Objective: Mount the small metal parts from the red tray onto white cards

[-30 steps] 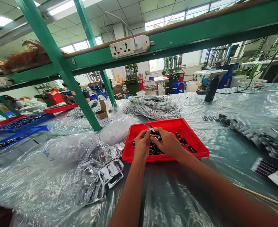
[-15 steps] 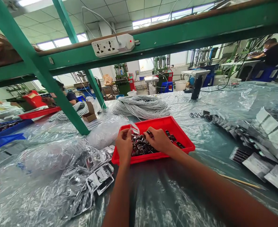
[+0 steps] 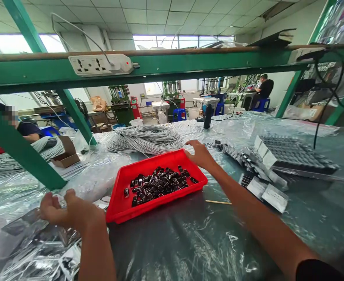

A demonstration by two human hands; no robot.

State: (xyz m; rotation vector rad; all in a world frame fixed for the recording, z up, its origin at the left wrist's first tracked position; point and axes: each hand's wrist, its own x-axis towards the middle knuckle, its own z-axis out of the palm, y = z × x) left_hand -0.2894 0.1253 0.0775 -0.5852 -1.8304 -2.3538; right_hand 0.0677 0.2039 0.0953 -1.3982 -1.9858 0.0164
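Note:
A red tray (image 3: pixel 117 186) holding several small black parts (image 3: pixel 157 185) sits on the plastic-covered table in front of me. My left hand (image 3: pixel 69 210) hovers left of the tray over a heap of sealed clear packets (image 3: pixel 40 249). Its thumb and fingers are apart and I see nothing gripped in them. My right hand (image 3: pixel 199 154) rests at the tray's far right corner with fingers loosely stretched, holding nothing. It is close to a row of small packets (image 3: pixel 233 152) beyond the tray.
Stacked packets and a dark tray of parts (image 3: pixel 291 154) lie to the right. A grey cable coil (image 3: pixel 145 138) lies behind the tray, and a thin stick (image 3: pixel 218 202) beside it. A green post (image 3: pixel 16 152) and an open carton (image 3: pixel 65 156) stand left. A person (image 3: pixel 22 128) sits far left.
Both hands have left the tray. The left swung out to the packet heap at the left, and the right moved to the tray's far right corner. My view turned right.

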